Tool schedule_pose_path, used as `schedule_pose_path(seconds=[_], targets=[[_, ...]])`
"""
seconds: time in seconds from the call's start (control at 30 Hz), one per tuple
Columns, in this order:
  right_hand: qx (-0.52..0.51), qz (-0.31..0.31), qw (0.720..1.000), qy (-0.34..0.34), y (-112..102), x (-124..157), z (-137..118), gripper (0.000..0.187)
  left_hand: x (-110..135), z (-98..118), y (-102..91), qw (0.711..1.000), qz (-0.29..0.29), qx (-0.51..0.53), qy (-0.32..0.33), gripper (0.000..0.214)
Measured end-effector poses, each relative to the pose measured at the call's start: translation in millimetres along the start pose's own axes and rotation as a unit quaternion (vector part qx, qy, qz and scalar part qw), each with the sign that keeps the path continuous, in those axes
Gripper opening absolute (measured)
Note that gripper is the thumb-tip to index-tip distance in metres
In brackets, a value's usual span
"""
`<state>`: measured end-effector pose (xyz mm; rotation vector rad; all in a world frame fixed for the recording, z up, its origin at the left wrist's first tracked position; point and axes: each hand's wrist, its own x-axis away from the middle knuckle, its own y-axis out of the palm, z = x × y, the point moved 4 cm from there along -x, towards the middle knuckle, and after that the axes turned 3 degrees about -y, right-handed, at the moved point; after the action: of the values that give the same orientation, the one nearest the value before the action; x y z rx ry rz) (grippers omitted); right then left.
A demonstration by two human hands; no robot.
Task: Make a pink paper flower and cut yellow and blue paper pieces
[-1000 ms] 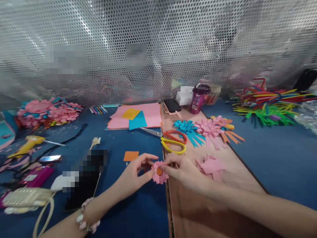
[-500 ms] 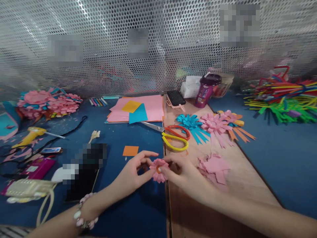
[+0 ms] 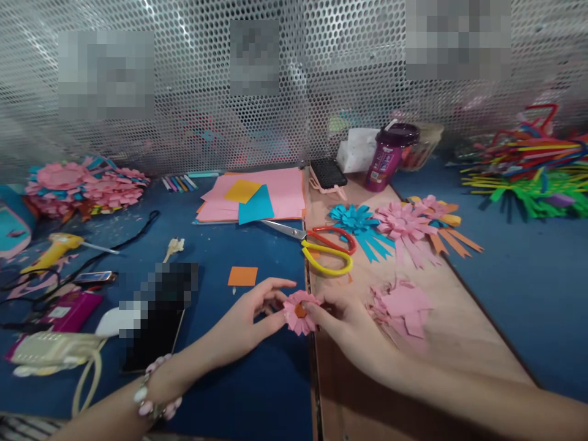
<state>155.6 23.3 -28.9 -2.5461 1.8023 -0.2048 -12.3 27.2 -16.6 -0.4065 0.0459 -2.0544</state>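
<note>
Between my two hands is a small pink paper flower (image 3: 296, 324) with an orange centre that faces up toward me. My right hand (image 3: 349, 321) pinches its right side, with the thumb reaching over the petals to the centre. At the left edge, my left hand (image 3: 257, 312) grips the petals by the thumb and curled fingers, its index finger stretched out above. A beaded bracelet circles my left wrist. Beyond my hands lie scissors (image 3: 328, 266) with red and yellow handles. An orange paper square (image 3: 242, 276) rests on the blue table just past my left hand.
At left are a yellow glue gun (image 3: 57, 248), cables and a phone (image 3: 154, 331). Paper sheets (image 3: 287, 190) are stacked at the back. A purple cup (image 3: 383, 159), finished paper flowers (image 3: 402, 222), pink scraps (image 3: 407, 306) and pipe cleaners (image 3: 537, 165) lie to the right.
The flower has turned slightly and shifted a little right, and more of its orange centre shows. My right thumb has moved toward the petals' right side. The camera view has shifted slightly.
</note>
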Motion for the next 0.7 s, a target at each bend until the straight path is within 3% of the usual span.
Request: schedule_pose_path(seconds=[0.13,0.33,0.43,0.53,0.6,0.7], targets=[[-0.015,-0.036,0.999,-0.022,2.5,3.4,-5.6,0.029,0.4,4.7,1.4,0.998,-0.005,-0.057,-0.014,0.046],[-0.007,-0.044,0.999,-0.005,2.8,0.3,-3.5,0.026,-2.8,3.9,0.2,0.999,0.000,-0.040,-0.017,0.043],[-0.009,0.001,1.000,-0.015,-0.8,2.4,-7.1,0.023,-4.2,0.9,-3.0,0.999,0.018,-0.026,-0.017,0.044],[-0.032,0.048,0.995,-0.086,-12.6,7.3,-27.7,0.020,-7.0,-4.8,-7.7,0.998,0.048,0.004,-0.031,0.043],[-0.109,-0.029,0.987,-0.114,-18.3,10.7,-46.1,0.020,-9.1,-8.7,-9.9,0.997,0.061,0.022,-0.047,0.041],[-0.238,-0.199,0.951,0.010,-26.0,22.3,-58.4,0.040,-10.7,-11.0,-11.2,0.995,0.067,0.023,-0.063,0.039]])
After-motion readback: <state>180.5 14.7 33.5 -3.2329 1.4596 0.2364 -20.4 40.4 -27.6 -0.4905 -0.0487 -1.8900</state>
